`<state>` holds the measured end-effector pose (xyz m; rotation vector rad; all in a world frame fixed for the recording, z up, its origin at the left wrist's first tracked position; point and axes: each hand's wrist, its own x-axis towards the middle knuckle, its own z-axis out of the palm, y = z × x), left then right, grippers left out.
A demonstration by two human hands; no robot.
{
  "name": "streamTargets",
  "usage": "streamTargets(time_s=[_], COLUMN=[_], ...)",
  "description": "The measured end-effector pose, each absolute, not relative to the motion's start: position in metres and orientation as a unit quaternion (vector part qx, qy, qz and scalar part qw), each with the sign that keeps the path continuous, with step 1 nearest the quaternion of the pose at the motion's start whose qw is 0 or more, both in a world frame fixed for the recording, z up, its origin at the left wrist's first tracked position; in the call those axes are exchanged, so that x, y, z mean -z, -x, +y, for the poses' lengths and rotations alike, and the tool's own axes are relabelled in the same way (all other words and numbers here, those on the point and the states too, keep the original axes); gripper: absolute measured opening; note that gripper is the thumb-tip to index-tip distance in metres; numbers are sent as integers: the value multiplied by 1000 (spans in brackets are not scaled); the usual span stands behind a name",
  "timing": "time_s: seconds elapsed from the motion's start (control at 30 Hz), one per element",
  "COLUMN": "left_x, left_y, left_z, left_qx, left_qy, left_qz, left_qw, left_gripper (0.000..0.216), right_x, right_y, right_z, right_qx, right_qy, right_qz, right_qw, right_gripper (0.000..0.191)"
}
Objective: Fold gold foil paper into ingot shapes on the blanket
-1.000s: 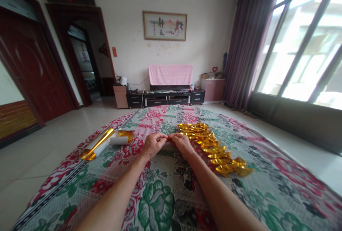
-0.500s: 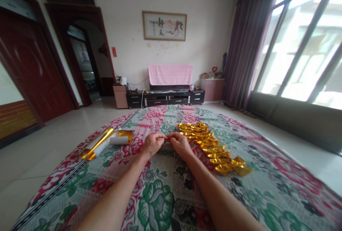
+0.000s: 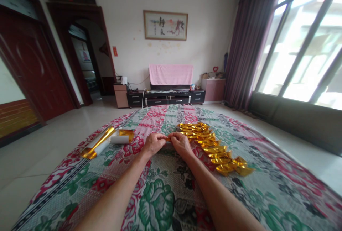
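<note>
My left hand point(image 3: 155, 143) and my right hand point(image 3: 181, 142) meet over the middle of the cloth, fingertips pinched together. Between them is a small piece of gold foil paper point(image 3: 168, 139), mostly covered by the fingers. Just right of my right hand, folded gold foil ingots point(image 3: 213, 149) lie in an overlapping row that runs toward me. To the left of my left hand rest rolled sheets of gold foil paper point(image 3: 98, 143) with white backs, and a shorter curled sheet point(image 3: 119, 139) beside them.
A flowered cloth point(image 3: 156, 202) in red, green and grey covers the round surface under my hands. Beyond it stands a low black TV cabinet point(image 3: 157, 101) with a pink towel point(image 3: 171, 74) over the screen. A large window point(image 3: 301, 42) with a purple curtain point(image 3: 245, 46) is at right.
Both hands stay pinched together at nearly the same spot. The whole view has shifted very slightly; the ingots and rolls have not moved on the cloth.
</note>
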<state>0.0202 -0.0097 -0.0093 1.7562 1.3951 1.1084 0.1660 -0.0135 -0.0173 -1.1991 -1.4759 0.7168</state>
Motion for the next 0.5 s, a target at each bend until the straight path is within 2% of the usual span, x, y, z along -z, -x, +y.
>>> streamTargets(time_s=[0.27, 0.5], left_x=[25, 11], left_y=[-18, -22], left_z=[5, -5], left_qx=[-469, -496], left_qy=[-609, -576], left_qz=[527, 509], left_qw=[363, 403], left_gripper=[26, 24], right_x=[26, 16], right_y=[-163, -160], right_z=[-7, -14], right_qx=[-275, -303], right_qy=[509, 489], right_qz=[-624, -625], right_qw=[525, 528], right_gripper=[30, 27])
